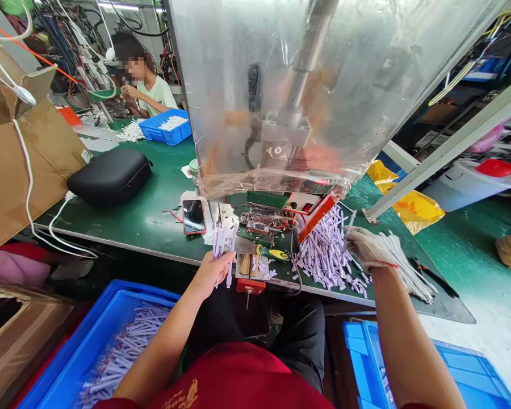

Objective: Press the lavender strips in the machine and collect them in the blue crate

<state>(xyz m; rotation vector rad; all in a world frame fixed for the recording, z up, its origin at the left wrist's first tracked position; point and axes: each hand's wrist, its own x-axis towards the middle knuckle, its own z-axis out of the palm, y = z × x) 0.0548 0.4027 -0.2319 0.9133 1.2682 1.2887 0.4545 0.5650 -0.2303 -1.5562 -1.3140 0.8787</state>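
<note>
My left hand [214, 274], bare, is closed around several thin pale-purple strips [222, 241] that stand up out of the fist in front of the bench edge. My right hand [369, 247] wears a whitish knit glove. Its fingers are curled together at the right side of a large heap of pale-purple strips [327, 253], and one pale strip [351, 219] sticks up from the fingertips. Under and beside the glove lies a bundle of long white strips [409, 270]. Between my hands sits a small metal fixture [262, 218] with wires, below the machine's clear plastic guard [238, 68].
A yellow-green-handled scraper [273, 253], a phone [194, 216] and a black case [109, 175] lie on the green bench [153, 221]. Dark pliers [435, 277] rest at right. Blue bins [111, 295] stand below. A co-worker [153, 91] sits behind a blue tray [164, 134].
</note>
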